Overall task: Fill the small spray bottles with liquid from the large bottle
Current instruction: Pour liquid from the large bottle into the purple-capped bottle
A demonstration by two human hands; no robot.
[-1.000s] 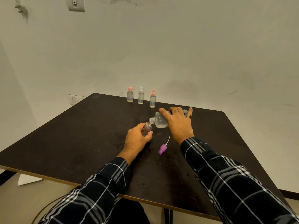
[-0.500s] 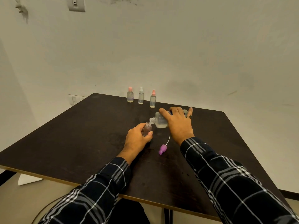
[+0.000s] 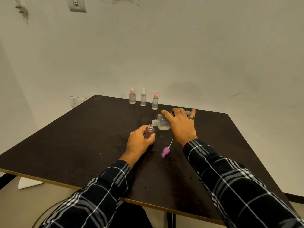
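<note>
My right hand [image 3: 180, 126] grips the large clear bottle [image 3: 162, 123], tipped on its side with its open neck pointing left, just above the mouth of a small uncapped bottle [image 3: 150, 131]. My left hand [image 3: 139, 143] holds that small bottle upright on the dark table [image 3: 74, 145]. The small bottle's purple spray cap [image 3: 165, 151] with its white tube lies on the table between my hands. Whether liquid is flowing cannot be made out.
Three capped small spray bottles stand in a row at the table's far edge: pink cap [image 3: 132, 96], white cap [image 3: 143, 97], pink cap [image 3: 155, 100]. A white wall is close behind. A white paper scrap [image 3: 28, 183] lies on the floor at left.
</note>
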